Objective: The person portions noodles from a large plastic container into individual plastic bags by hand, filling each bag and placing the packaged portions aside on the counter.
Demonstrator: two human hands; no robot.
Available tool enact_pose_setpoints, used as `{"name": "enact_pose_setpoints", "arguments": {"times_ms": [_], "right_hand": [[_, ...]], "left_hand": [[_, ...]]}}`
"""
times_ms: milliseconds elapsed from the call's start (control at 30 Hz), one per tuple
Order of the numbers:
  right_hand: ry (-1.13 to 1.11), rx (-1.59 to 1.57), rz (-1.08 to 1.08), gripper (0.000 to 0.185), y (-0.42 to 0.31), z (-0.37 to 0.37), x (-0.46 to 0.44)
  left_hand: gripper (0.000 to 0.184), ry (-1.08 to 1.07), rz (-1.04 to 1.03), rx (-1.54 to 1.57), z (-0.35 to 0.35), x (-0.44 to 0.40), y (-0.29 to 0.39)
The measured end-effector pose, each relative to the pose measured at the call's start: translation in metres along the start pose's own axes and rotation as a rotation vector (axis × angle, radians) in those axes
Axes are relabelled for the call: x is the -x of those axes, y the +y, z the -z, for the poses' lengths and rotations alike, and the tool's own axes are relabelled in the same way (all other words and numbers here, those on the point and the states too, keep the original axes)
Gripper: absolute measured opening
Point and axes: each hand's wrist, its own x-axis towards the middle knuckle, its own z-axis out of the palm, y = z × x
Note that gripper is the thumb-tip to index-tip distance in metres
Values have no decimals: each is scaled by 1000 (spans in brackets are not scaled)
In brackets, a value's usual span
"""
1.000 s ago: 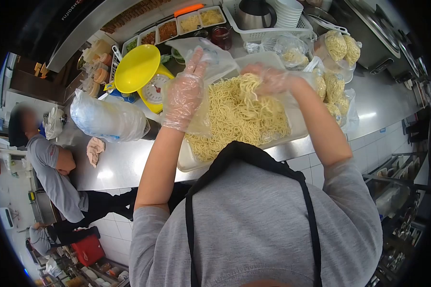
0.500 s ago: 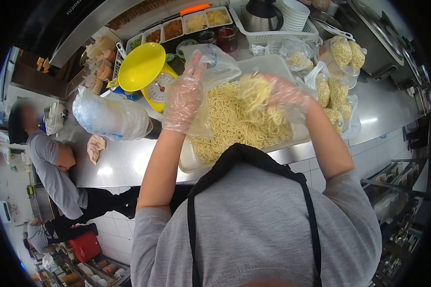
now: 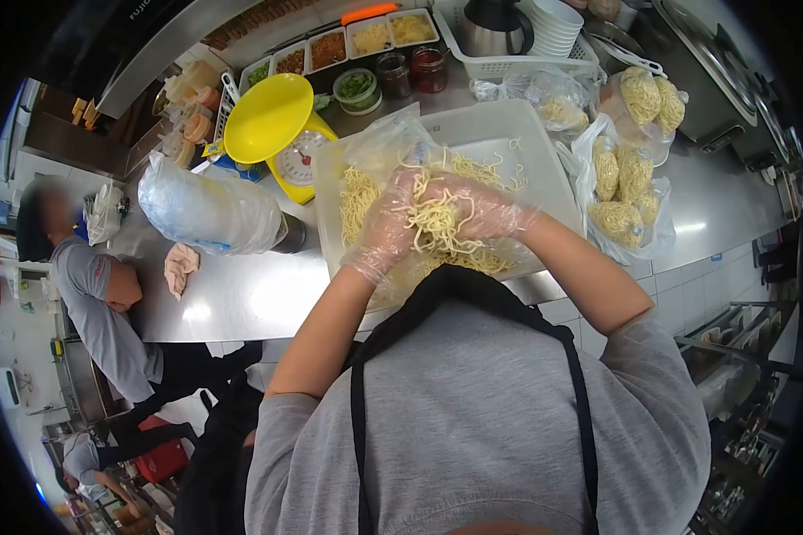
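A large translucent tub holds loose yellow noodles. Over it, my two hands meet, both in clear plastic gloves. My right hand is closed round a clump of noodles, with strands hanging down between the hands. Fingers curled, my left hand is against the same clump from the other side. A clear plastic bag spreads out behind my left hand and seems held in it; the noodles partly hide its mouth.
Left of the tub stand a yellow scale and a plastic-wrapped stack, with a pink cloth nearby. Bagged noodles lie right. Ingredient trays and jars line the back. A co-worker stands left.
My right hand has brought its noodles left to my left hand, which has come down and right with the bag. Another person's dark clothing now shows at lower left.
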Motion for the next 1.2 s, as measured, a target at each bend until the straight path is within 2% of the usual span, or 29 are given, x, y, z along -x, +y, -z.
{"name": "enact_pose_setpoints", "arguments": {"times_ms": [67,100,133,167,233,333,467,567,667,733,767,833,867,933,967,1033,1067,1133,1167,1200], "right_hand": [[-74,-63,-82,54,6,-3,-5],[-75,-62,-80,54,5,1,-8],[-143,-43,-317,47,1,6,-11],[-210,-25,-554,40,-1,9,-13],[-189,12,-537,39,6,8,-13],[-120,142,-495,37,9,3,-14],[-82,307,-459,35,4,-4,-21],[-67,432,-452,34,0,-6,-29],[-108,515,-450,34,-1,-3,-38],[-186,523,-434,34,-5,7,-42],[-239,510,-421,34,-9,14,-43],[-339,460,-425,34,-27,35,-40],[-382,424,-444,34,-46,47,-37],[-335,391,-516,37,-83,62,-31],[-341,390,-515,37,-82,61,-21],[6,264,-104,45,-73,61,2],[7,264,-105,45,-68,59,6],[284,105,-115,72,-56,53,13],[286,107,-117,72,-51,42,14],[446,21,-85,80,-47,25,13]], "left_hand": [[66,-7,-36,-108,1,2,-1],[70,39,-205,-192,0,2,-5],[74,85,-374,-276,-1,2,-6],[74,85,-374,-276,-2,4,-6],[77,21,-377,-460,4,7,9],[78,67,-451,-517,4,7,19],[76,27,-393,-534,0,8,31],[73,24,-435,-557,-11,10,32],[78,-39,-479,-374,-20,10,35],[76,199,-548,-6,-26,-1,33],[76,197,-550,-4,-25,-2,32],[78,210,-304,153,-5,-2,46],[78,211,-300,154,2,-5,42],[77,194,-45,404,15,-11,32],[77,197,-40,405,16,-10,33],[78,185,-45,657,19,-8,39],[78,180,-47,740,21,-8,43],[77,125,-104,901,26,-4,58],[77,122,-106,903,28,-2,66],[77,150,-91,987,31,0,74]]}}
